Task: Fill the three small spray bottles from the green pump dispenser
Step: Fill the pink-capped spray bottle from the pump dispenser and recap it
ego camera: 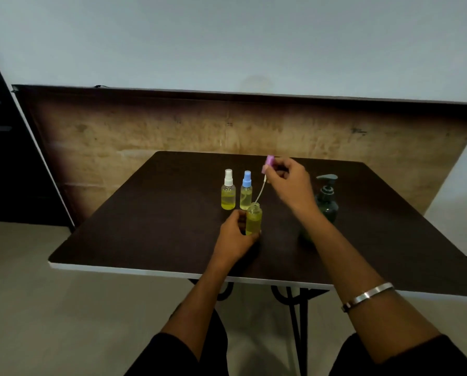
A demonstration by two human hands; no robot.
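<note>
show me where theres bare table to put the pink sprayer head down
Bare table lies left of the white-capped bottle, and along the near edge between the forearms. It is crowded at the centre: blue-capped bottle, the open bottle in the left hand, the right hand with the pink sprayer head, the green pump dispenser.

Table top (151, 213): dark brown, white front edge.
Bottle at 10 o'clock (228, 189): white spray cap, clear body, yellow-green liquid.
Bottle at 11 o'clock (246, 190): light blue spray cap, clear body, pale yellow liquid.
Uncapped bottle at centre (253, 219): clear, yellow-green liquid.
Spray head at 12 o'clock (268, 162): pink-purple, with pale whitish dip tube.
Pump dispenser at 3 o'clock (326, 198): dark green throughout.
Bangle at 5 o'clock (368, 295): silver.
Sleeves (406, 359): black.
Back panel (151, 131): mottled tan-brown, darker at the edges.
Wall (227, 36): pale blue-grey.
</note>
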